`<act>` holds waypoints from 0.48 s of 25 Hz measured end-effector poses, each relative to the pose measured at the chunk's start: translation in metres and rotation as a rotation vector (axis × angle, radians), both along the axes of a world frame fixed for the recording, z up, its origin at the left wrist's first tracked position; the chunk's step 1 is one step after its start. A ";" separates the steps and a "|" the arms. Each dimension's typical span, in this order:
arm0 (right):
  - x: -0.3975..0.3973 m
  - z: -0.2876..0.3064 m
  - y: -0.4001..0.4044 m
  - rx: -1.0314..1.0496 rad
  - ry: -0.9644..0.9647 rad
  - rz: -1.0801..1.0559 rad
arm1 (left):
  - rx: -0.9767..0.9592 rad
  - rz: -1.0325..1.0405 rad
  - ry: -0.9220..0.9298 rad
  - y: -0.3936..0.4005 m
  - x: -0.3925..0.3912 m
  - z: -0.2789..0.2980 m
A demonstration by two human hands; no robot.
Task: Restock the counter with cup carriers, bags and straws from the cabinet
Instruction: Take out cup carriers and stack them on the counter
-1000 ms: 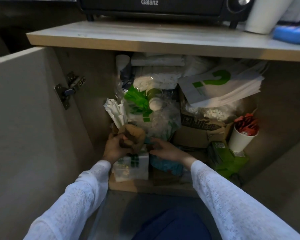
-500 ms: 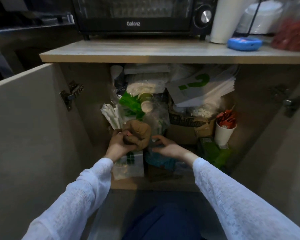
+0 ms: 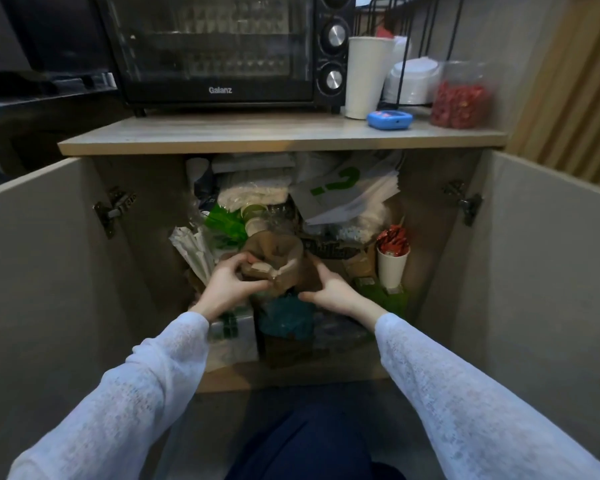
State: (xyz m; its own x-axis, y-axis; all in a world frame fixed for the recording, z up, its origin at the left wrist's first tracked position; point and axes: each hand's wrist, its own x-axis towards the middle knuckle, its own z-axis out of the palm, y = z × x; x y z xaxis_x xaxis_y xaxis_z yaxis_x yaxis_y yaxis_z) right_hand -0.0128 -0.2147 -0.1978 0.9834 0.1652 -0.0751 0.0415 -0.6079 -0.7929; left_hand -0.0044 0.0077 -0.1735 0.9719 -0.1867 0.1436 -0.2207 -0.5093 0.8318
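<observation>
both hands, left hand (image 3: 227,284) and right hand (image 3: 333,289), curl around brown pulp cup carriers (image 3: 274,261) at the open cabinet's (image 3: 49,271) mouth, while bags (image 3: 347,188) and wrapped straws (image 3: 194,249) remain inside, so restocking looks barely begun.

Both arms wear long white sleeves of a thin, loosely knitted fabric with a fine lacy, openwork texture; the left sleeve (image 3: 125,393) and the right sleeve (image 3: 465,393) end at the wrists. The left hand (image 3: 227,285) and right hand (image 3: 333,289) are bare. Dark navy trousers (image 3: 305,441) cover the lap.
</observation>
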 end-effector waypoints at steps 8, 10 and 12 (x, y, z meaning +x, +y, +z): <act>-0.030 0.037 -0.031 0.053 -0.261 -0.043 | -0.120 -0.058 0.085 -0.023 -0.029 0.033; -0.040 0.048 -0.038 0.078 -0.321 -0.023 | -0.194 -0.059 0.132 -0.028 -0.035 0.040; -0.047 0.056 -0.042 0.109 -0.355 -0.012 | -0.239 -0.066 0.157 -0.032 -0.042 0.048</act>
